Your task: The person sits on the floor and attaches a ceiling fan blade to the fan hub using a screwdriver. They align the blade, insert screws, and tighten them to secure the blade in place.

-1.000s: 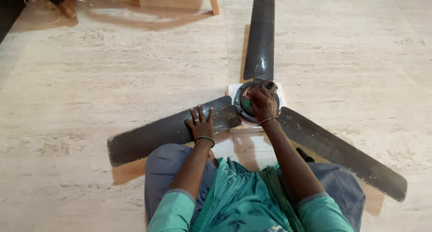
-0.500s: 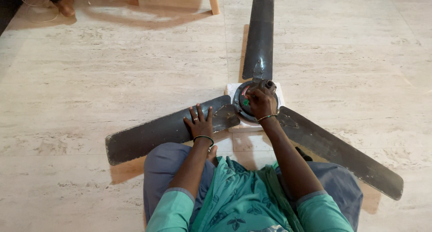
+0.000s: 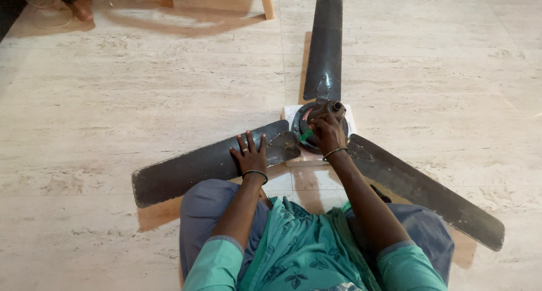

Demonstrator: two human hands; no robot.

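Note:
A dark, dusty three-bladed ceiling fan lies flat on the floor in front of me, its round hub (image 3: 323,117) resting on a white cloth (image 3: 293,111). My left hand (image 3: 249,153) presses flat, fingers spread, on the left blade (image 3: 203,165). My right hand (image 3: 326,134) sits on the hub with fingers closed around a small green-handled tool (image 3: 306,135). Another blade (image 3: 325,45) points away from me, and the third blade (image 3: 423,192) runs out to the right beside my knee.
Pale stone floor tiles (image 3: 141,93) surround the fan. Wooden furniture legs (image 3: 265,1) stand at the far edge. Another person's foot (image 3: 82,9) and loose cords (image 3: 48,0) are at the top left corner.
The hands stay on the blade and hub. My right hand has shifted slightly on the hub, and the view has drifted a little.

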